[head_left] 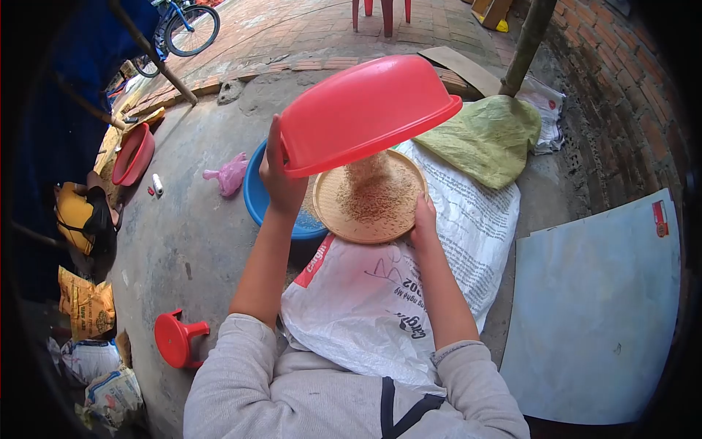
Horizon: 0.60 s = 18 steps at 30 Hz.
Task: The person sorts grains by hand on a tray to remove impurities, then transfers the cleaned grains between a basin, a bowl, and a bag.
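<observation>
I see the left hand (pixel 281 174) gripping the tilted basin (pixel 365 110), grain (pixel 371 197) spilling onto the tray (pixel 329 203), whose edge the right hand (pixel 424 224) clasps.

Red basin (pixel 369 110) above tray (pixel 331 201), room to right
</observation>
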Each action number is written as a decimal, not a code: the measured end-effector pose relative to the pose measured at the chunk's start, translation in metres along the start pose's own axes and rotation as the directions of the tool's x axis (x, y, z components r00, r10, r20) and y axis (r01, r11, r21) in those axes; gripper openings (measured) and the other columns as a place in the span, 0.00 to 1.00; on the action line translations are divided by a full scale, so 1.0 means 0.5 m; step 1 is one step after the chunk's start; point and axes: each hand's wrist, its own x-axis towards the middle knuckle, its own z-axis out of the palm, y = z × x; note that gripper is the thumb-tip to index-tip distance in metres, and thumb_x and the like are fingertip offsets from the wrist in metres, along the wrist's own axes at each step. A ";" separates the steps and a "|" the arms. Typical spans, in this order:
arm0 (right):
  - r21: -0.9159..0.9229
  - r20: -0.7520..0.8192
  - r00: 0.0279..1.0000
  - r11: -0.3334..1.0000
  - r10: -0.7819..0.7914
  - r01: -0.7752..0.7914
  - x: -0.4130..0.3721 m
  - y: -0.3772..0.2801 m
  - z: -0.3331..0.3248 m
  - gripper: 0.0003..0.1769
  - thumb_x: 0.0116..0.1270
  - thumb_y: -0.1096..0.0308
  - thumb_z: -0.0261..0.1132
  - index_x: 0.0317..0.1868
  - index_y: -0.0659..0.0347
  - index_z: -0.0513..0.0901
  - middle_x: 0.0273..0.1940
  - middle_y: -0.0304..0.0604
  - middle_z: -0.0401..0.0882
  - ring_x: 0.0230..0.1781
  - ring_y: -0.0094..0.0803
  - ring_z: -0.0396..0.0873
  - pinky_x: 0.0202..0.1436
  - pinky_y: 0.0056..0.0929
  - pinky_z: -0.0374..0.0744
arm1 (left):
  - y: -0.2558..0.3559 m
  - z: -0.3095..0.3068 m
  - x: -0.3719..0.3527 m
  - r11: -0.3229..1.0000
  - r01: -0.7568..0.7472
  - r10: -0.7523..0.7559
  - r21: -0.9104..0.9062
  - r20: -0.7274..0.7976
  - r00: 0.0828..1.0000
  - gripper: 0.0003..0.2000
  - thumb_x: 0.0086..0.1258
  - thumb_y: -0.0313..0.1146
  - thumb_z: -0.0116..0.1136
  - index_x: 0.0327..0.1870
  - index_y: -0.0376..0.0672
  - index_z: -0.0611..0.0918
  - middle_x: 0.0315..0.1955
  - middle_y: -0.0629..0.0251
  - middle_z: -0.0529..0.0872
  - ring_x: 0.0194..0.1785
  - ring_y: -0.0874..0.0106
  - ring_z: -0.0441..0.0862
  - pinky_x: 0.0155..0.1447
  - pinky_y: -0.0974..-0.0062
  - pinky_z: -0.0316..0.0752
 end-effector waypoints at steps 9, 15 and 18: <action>0.074 0.008 1.000 0.997 -0.021 0.021 0.002 -0.012 -0.004 0.17 0.74 0.62 0.46 0.55 0.63 0.69 0.49 0.44 0.76 0.48 0.31 0.76 0.51 0.30 0.76 | -0.135 -0.006 -0.063 0.772 0.635 -0.629 -0.031 -0.182 0.756 0.26 0.62 0.24 0.47 0.64 0.42 0.61 0.42 0.51 0.80 0.33 0.62 0.84 0.30 0.70 0.79; 0.138 -0.047 0.988 0.978 -0.149 0.154 0.011 -0.071 -0.022 0.20 0.73 0.61 0.47 0.59 0.64 0.68 0.53 0.46 0.74 0.51 0.36 0.75 0.55 0.34 0.75 | -0.290 0.003 -0.281 -0.336 0.873 -0.870 -0.355 0.471 -0.143 0.19 0.61 0.29 0.50 0.51 0.30 0.66 0.41 0.44 0.79 0.33 0.57 0.83 0.28 0.70 0.82; 0.141 -0.151 0.967 0.964 -0.205 0.226 0.018 -0.121 -0.043 0.20 0.73 0.62 0.46 0.60 0.65 0.67 0.55 0.46 0.73 0.54 0.36 0.73 0.57 0.34 0.73 | -0.322 0.032 -0.369 -0.601 0.706 -0.748 -0.373 0.574 -0.333 0.21 0.61 0.29 0.51 0.55 0.30 0.65 0.48 0.40 0.74 0.43 0.52 0.81 0.39 0.65 0.82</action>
